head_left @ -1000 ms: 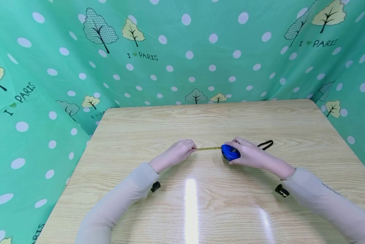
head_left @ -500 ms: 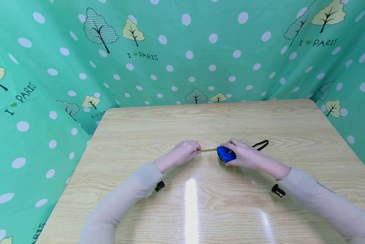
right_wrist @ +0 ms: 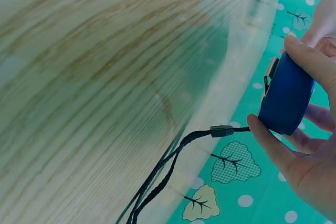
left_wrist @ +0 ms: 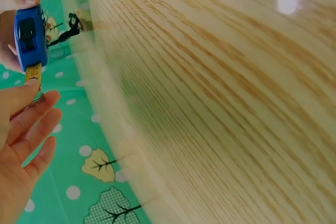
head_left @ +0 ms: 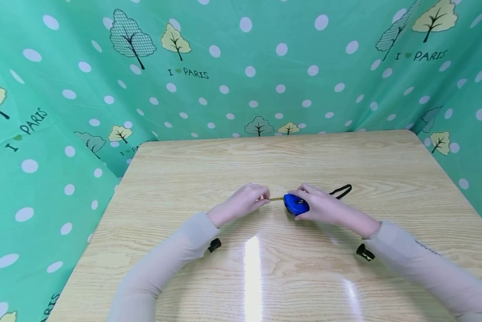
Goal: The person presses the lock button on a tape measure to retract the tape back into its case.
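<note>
A blue tape measure (head_left: pixel 296 204) is gripped in my right hand (head_left: pixel 319 205), thumb and fingers on opposite sides of its case. From its mouth a short length of yellow blade (head_left: pixel 277 199) reaches left to my left hand (head_left: pixel 249 200). In the left wrist view, the thumb and index finger of that hand pinch the blade's end (left_wrist: pixel 32 80), while the other fingers stay loosely spread. A black wrist strap (right_wrist: pixel 181 148) hangs from the case in the right wrist view. Both hands are above the tabletop.
The pale wood-grain table (head_left: pixel 208 165) reaches back to a green dotted curtain (head_left: pixel 224 58) along the rear and sides. A black clip-like piece (head_left: pixel 215 244) shows under the left sleeve, another black piece (head_left: pixel 365 252) under the right.
My hands have drawn closer together, left hand moving right and right hand with the tape measure moving left. The exposed blade has become shorter.
</note>
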The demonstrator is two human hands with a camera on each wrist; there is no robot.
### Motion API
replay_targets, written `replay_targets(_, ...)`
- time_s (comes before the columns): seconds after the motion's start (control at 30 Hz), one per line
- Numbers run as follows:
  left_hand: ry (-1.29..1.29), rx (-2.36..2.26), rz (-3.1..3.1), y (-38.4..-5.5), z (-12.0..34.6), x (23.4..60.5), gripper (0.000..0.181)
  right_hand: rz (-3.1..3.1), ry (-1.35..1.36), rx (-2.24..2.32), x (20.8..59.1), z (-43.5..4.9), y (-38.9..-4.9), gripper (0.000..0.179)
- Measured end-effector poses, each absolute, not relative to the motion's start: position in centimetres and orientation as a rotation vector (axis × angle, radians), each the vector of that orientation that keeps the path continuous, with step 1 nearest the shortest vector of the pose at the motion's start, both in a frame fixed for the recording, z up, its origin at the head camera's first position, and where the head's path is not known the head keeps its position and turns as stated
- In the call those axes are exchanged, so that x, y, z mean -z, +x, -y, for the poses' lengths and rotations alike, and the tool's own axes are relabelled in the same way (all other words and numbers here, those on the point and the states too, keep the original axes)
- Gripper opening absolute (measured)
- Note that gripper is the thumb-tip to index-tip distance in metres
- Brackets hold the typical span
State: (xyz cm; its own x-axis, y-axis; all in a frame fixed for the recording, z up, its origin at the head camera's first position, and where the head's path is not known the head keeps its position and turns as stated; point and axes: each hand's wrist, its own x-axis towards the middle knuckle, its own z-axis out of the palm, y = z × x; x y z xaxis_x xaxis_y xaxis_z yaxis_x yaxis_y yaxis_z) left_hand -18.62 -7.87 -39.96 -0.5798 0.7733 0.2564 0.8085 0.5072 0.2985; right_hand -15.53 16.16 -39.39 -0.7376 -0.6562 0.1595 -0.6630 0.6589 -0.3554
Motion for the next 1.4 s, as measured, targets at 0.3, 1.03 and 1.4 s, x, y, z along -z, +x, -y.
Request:
replay_targets(0.3, -1.397, 0.625, 2.645, -18.7, 7.4, 39.9, 0.005, 2.857, 1.140, -0.643, 39.2, -15.7, -15.5, 0.064)
replay_targets(1.03, -1.271, 0.636, 2.773, -18.8, 8.3, 40.1, 0.012, 2.820, 1.104, -0.601, 39.8, -15.9, -15.4, 0.064)
replay_targets(1.4, -1.244, 0.633, 2.835, -18.7, 10.0, 39.9, 0.018, 2.843, 1.063, -0.575, 40.1, -17.5, -15.4, 0.063)
